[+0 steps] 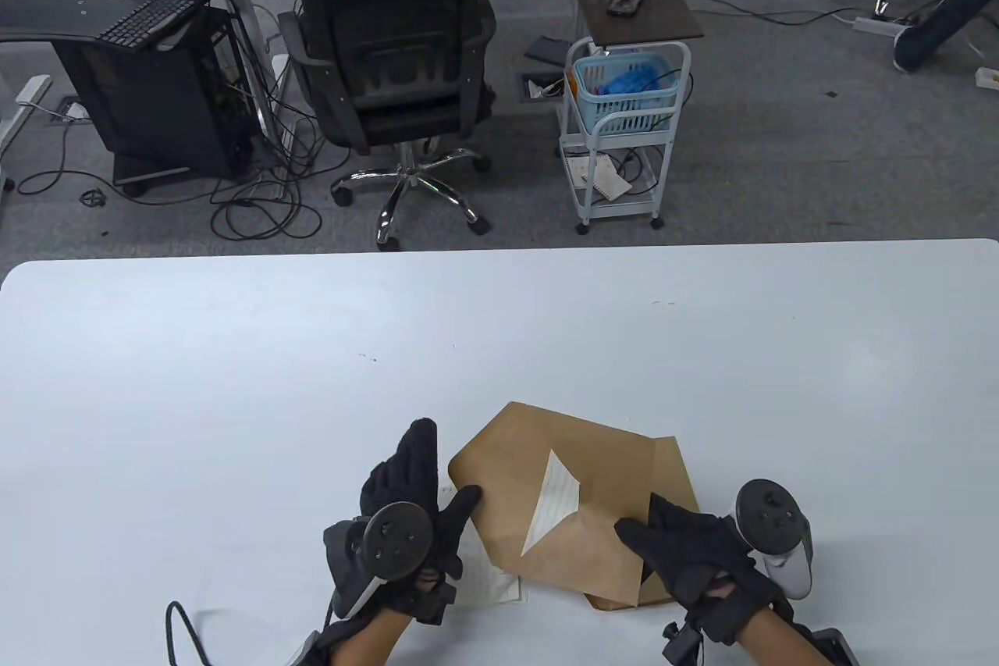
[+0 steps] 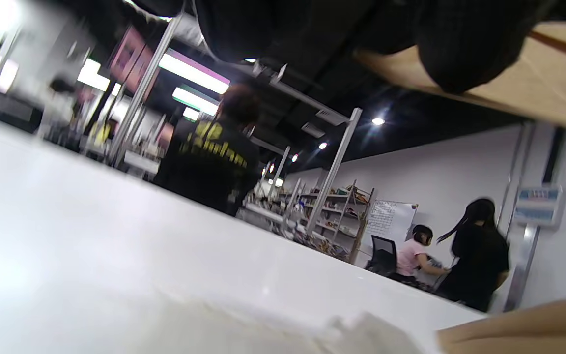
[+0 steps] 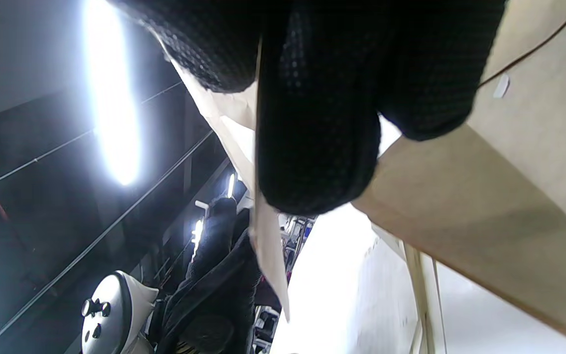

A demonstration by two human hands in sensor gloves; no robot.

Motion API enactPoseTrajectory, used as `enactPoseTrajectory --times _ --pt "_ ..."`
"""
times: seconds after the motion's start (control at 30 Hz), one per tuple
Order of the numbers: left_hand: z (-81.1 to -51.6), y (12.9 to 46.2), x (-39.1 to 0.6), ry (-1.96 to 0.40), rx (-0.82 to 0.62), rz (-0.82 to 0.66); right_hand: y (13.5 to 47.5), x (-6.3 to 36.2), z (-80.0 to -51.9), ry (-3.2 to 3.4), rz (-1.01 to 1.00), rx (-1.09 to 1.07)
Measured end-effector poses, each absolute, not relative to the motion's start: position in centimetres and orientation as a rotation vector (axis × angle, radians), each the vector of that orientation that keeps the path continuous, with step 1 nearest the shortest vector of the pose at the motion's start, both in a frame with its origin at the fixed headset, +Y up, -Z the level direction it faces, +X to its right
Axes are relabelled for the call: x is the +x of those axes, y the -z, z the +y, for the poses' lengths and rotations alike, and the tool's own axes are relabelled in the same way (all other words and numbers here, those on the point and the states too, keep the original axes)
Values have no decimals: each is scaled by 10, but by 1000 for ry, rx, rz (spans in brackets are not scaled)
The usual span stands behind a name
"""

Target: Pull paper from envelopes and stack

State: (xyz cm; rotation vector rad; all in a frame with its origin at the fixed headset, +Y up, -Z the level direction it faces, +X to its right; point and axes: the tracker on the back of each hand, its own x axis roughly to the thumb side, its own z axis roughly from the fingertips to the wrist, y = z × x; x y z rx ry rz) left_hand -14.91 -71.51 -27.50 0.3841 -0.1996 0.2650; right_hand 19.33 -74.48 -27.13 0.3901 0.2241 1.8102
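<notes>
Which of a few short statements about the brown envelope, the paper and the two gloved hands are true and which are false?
1. The brown paper envelope is held by both hands. True: the left hand holds its left edge and the right hand its lower right corner.
2. The envelope's flap is sealed shut. False: it is open, and white lined paper shows in the opening.
3. A white lined sheet lies on the white table under the left hand. True.
4. A stack of envelopes lies at the table's far edge. False: only bare tabletop shows there.
</notes>
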Motion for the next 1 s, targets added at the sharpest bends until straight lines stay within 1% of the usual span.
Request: enactPoseTrajectory --times 0.07,0.1,0.17,0.2,0.27,0.3,0.53,0.63,0.7,0.77,0.87,1.0 --pt "-714 267 -138 -83 449 -265 270 192 -746 -1793 240 390" --pt "-714 263 -131 -25 472 -328 270 191 -746 -1780 245 391" --pt "-716 256 -114 49 455 -462 270 190 -746 -1747 249 401" --pt "-718 255 -109 56 428 -485 271 189 -745 -1737 251 406" --pt "-722 254 -101 -26 343 -529 271 189 -745 -1728 268 419" --pt "-724 255 -100 -104 306 -535 271 189 -745 -1722 274 433" --pt "-725 265 -119 -626 87 -472 274 190 -748 -1593 379 481" --pt "-729 269 -125 -759 15 -444 272 184 -749 -1501 451 516" --pt "-731 269 -125 -826 -18 -451 271 182 -748 -1549 433 536" --pt "-731 269 -122 -886 -54 -451 270 179 -746 -1590 458 593" --pt "-730 269 -115 -917 -115 -467 267 174 -744 -1631 455 620" --pt "-730 268 -114 -935 -100 -403 265 170 -742 -1695 427 642"
